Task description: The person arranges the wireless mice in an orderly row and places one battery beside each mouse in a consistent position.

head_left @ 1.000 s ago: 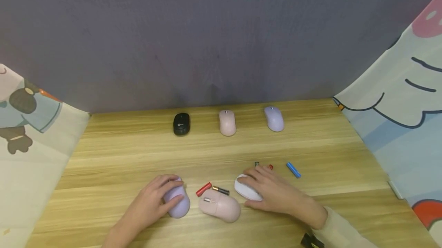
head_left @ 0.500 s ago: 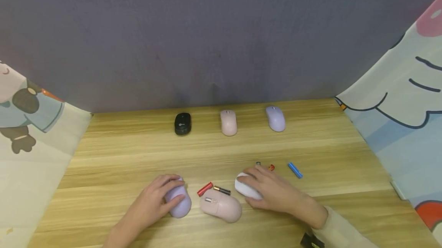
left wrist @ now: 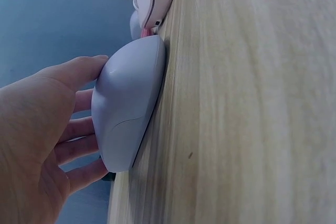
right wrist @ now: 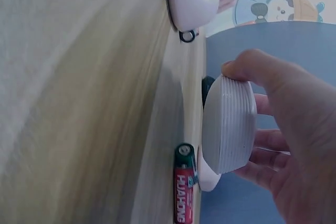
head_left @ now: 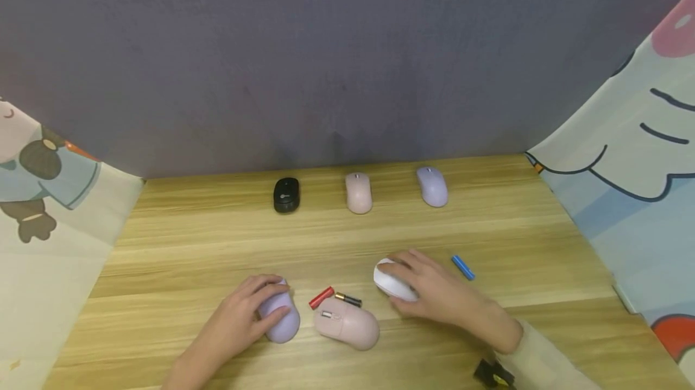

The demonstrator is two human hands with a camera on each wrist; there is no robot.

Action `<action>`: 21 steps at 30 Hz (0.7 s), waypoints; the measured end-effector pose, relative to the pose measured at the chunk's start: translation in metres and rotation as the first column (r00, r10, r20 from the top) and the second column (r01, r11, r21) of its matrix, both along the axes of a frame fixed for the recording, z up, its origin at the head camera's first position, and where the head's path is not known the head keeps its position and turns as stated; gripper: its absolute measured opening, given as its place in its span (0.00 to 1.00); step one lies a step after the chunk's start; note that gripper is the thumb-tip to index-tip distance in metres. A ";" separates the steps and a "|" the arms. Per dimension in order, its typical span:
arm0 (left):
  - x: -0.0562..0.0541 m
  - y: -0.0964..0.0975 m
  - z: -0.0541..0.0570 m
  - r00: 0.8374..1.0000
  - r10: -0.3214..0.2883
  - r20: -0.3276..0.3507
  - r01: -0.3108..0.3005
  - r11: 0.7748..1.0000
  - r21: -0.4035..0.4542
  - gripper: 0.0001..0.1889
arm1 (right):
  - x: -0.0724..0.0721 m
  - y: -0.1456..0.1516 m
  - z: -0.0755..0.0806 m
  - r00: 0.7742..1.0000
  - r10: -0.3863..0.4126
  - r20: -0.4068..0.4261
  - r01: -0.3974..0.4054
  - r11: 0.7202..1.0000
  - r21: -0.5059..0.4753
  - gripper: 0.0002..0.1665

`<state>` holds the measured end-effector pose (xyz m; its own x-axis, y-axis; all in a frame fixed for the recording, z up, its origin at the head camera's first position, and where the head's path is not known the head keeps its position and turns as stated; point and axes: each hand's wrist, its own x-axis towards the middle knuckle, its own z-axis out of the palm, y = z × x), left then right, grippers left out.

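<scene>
My left hand [head_left: 230, 320] grips a lavender computer mouse [head_left: 281, 322] by its sides, thumb on one side and fingers on the other; the left wrist view shows this mouse [left wrist: 128, 100] down on the wood. With my right hand [head_left: 434, 288] I hold a white mouse [head_left: 393, 282]. In the right wrist view, a gap separates that mouse [right wrist: 228, 124], ribbed along its side, from the tabletop. Between the hands lies a larger pink mouse [head_left: 350, 325], beside a red battery [head_left: 321, 297] and a black-and-gold battery [head_left: 349, 299]. A red-and-green battery [right wrist: 184, 184] lies below my right hand, hidden in the head view.
Along the back of the wooden table [head_left: 217, 239] stand a black mouse [head_left: 286, 195], a small pink mouse [head_left: 358, 193] and another lavender mouse [head_left: 432, 186]. A blue battery [head_left: 463, 267] lies right of my right hand. A grey panel [head_left: 336, 64] rises behind.
My right hand has shifted slightly forward and right with the white mouse, now covering the battery ends that showed beyond its fingers. The left hand stays on the lavender mouse.
</scene>
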<state>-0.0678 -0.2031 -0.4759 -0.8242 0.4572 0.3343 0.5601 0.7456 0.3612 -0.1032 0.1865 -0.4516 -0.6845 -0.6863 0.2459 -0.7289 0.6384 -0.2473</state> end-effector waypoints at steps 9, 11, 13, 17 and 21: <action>0.000 0.000 -0.002 1.000 -0.001 -0.003 0.001 1.000 0.012 0.19 | -0.013 0.009 0.000 0.994 -0.042 -0.102 0.034 0.996 -0.078 0.34; -0.001 0.000 -0.002 1.000 -0.003 -0.006 0.003 1.000 0.017 0.19 | -0.016 0.012 0.001 0.993 -0.071 -0.097 0.062 0.993 -0.097 0.34; -0.001 0.000 -0.003 1.000 -0.004 -0.009 0.004 1.000 0.021 0.19 | -0.018 0.015 0.002 0.990 -0.107 -0.089 0.096 0.989 -0.114 0.35; -0.001 0.000 -0.003 1.000 -0.009 -0.013 0.009 1.000 0.029 0.19 | -0.025 0.021 0.002 0.979 -0.184 -0.082 0.170 0.973 -0.157 0.34; -0.001 0.000 -0.003 1.000 -0.007 -0.011 0.007 1.000 0.029 0.19 | -0.032 0.028 -0.002 0.965 -0.249 -0.084 0.227 0.951 -0.211 0.33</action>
